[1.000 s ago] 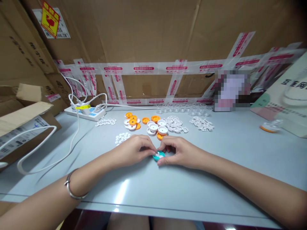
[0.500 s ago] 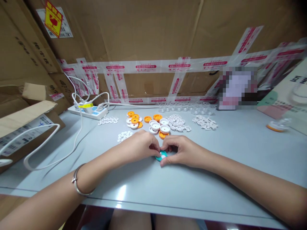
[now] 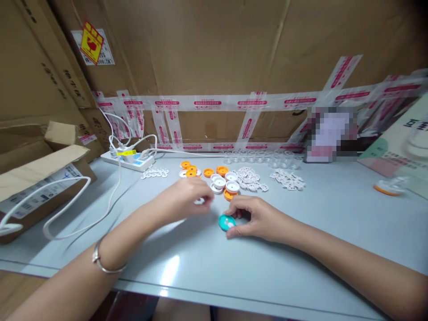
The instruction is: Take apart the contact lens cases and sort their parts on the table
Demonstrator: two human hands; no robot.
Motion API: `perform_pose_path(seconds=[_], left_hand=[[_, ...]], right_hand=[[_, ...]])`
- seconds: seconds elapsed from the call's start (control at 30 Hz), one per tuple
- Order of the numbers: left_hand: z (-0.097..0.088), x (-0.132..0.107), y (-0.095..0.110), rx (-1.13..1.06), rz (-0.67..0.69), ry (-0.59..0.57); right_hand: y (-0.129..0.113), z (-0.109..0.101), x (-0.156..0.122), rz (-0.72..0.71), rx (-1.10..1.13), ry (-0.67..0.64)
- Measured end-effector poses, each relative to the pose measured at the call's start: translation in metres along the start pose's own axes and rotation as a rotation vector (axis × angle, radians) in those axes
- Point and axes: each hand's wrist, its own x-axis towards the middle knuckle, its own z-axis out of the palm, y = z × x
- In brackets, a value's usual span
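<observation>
My right hand (image 3: 257, 218) pinches a shallow turquoise disc (image 3: 223, 223) by its right rim, thumb in front and fingers behind. Small white pieces (image 3: 229, 224) show in the disc. To the left, above the tabletop and apart from the disc, is my left hand (image 3: 187, 198). Its fingers curl towards the thumb, but the tips are smeared by motion, so I cannot make out whether anything is between them. Just beyond both hands is a cluster of white round caps (image 3: 219, 182) and orange round caps (image 3: 230, 195), some stacked.
Behind lie two heaps of small white parts (image 3: 249, 178) (image 3: 288, 179) and a row of clear cups (image 3: 254, 157). More orange caps (image 3: 191, 169) and small white pieces (image 3: 155, 173) sit left. A power strip (image 3: 129, 159), cables and an opened carton (image 3: 43, 178) occupy the far left.
My left hand has let go of the turquoise disc's area and moved left and slightly up. My right hand keeps its pinch on the disc. The view has tilted slightly upward.
</observation>
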Motion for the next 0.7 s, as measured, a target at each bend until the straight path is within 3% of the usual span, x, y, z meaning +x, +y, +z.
perform_pose_path(seconds=[0.13, 0.27, 0.53, 0.7], left_hand=[[-0.025, -0.016, -0.038, 0.105, -0.259, -0.058], [-0.025, -0.021, -0.053, 0.157, -0.336, -0.200], [-0.013, -0.019, -0.040, 0.177, -0.304, -0.235], [-0.009, -0.011, -0.010, 0.090, -0.164, -0.050]], right_hand=[[0.000, -0.001, 0.000, 0.010, -0.016, -0.001], [0.002, -0.001, 0.000, -0.005, -0.018, -0.008], [0.002, -0.003, 0.000, -0.004, -0.001, -0.012], [0.003, -0.003, 0.001, 0.017, 0.085, -0.015]])
